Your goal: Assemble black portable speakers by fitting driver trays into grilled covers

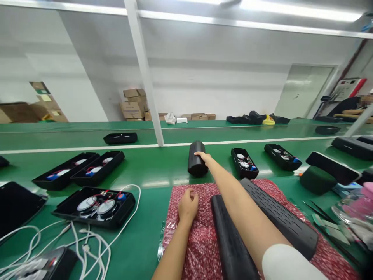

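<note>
My right hand [204,156] reaches far forward and grips a black speaker housing [197,163] by its right side, near the white line on the green table. The thumb shows against the housing; the other fingers are mostly hidden. My left hand [188,204] rests over red bubble wrap [201,241] with its fingers curled in and nothing visible in them. Under my right forearm lie a smooth long black piece [230,237] and a slotted long black panel [276,214], both on the wrap.
At left is an open speaker case [94,206] with two round drivers and red wires, beside white cables [99,249]. More open cases [244,162] stand further back. At right are a phone on a stand [332,167], tweezers [319,212] and a clear jar [352,206].
</note>
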Tool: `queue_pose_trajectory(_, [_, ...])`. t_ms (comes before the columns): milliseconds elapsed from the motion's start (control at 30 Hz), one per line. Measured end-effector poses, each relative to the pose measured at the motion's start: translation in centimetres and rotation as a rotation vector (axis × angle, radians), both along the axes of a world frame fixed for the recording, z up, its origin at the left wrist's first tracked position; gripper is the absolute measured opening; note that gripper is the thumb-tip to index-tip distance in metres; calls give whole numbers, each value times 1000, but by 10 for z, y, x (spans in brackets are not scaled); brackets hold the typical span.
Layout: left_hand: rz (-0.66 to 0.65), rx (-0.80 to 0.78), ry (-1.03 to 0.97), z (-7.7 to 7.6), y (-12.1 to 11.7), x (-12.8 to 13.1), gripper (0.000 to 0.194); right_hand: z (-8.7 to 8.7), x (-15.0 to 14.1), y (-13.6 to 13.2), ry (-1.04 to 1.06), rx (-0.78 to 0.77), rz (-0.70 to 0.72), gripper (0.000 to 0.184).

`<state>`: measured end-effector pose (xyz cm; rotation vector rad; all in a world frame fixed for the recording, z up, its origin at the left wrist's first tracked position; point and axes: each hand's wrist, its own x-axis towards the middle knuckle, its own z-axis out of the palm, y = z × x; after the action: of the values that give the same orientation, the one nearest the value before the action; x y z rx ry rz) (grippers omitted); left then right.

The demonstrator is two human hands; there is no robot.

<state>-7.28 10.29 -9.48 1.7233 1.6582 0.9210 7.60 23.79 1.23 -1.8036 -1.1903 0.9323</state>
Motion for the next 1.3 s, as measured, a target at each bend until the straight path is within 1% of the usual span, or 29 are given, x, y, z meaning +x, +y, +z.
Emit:
queue_pose_trajectory(67, [2,-2,1,-1,0,0,20,-10,7,12,-18,-132,35,35])
queue_pose_trajectory(133, [1,-6,2,-2,0,1,19,-13,20,21,-50,-241,67,36])
queue_pose_trajectory(233, [-3,-16,6,-2,0,1,18,-7,52,25,-128,-339,93,35])
queue_pose_trajectory(300, [-11,-20,6,-3,1,1,17,0,81,19,-209,-348,58,34])
queue_pose_trajectory(333, [-15,-21,4,-3,2,1,17,3,97,13,-264,-341,13,37])
queue_pose_trajectory(367, [-20,-20,0,-4,2,1,17,6,113,5,-327,-331,-49,44])
queue_pose_trajectory(400, [-23,-17,-4,-5,3,0,17,8,129,-4,-392,-323,-121,57])
queue_pose_trajectory(500, [-24,-8,-9,-7,6,-1,17,5,169,-36,-535,-338,-312,107])
queue_pose_trajectory(533, [-20,-6,-7,-8,6,-1,17,3,179,-46,-554,-347,-343,115])
queue_pose_trajectory(567, [-16,-2,-6,-8,7,-1,17,0,188,-55,-562,-352,-356,115])
queue_pose_trajectory(600, [-13,1,-6,-9,8,-2,16,-2,196,-63,-564,-349,-359,107])
queue_pose_trajectory(667, [-13,10,-11,-11,10,-3,16,-4,211,-75,-570,-322,-357,81])
queue_pose_trajectory(700, [-16,15,-16,-12,11,-3,16,-3,218,-80,-575,-306,-359,71])
queue_pose_trajectory(733, [-19,18,-21,-13,12,-4,17,-1,225,-85,-581,-289,-365,67])
queue_pose_trajectory(767, [-22,21,-26,-14,13,-4,17,2,233,-91,-589,-270,-371,71])
queue_pose_trajectory(833, [-25,25,-36,-15,16,-5,19,5,248,-110,-609,-229,-378,92])
queue_pose_trajectory(900, [-26,27,-49,-16,18,-5,20,3,258,-141,-643,-188,-380,110])
queue_pose_trajectory(933, [-24,28,-57,-16,19,-5,21,-1,260,-160,-663,-171,-381,114])
queue_pose_trajectory(1033, [-14,21,-101,-13,20,-5,20,-19,256,-220,-726,-138,-379,117])
queue_pose_trajectory(1100, [0,13,-150,-7,18,-4,20,-32,249,-253,-764,-121,-362,117])
queue_pose_trajectory(1167, [18,12,-215,6,11,1,19,-39,241,-273,-795,-104,-322,115])
queue_pose_trajectory(1200, [27,12,-252,14,6,5,19,-39,239,-278,-808,-91,-298,112])
queue_pose_trajectory(1267, [30,-2,-338,34,-11,19,21,-34,234,-281,-828,-45,-251,101])
queue_pose_trajectory(1300, [23,-26,-390,45,-22,28,24,-29,232,-280,-831,-16,-227,91])
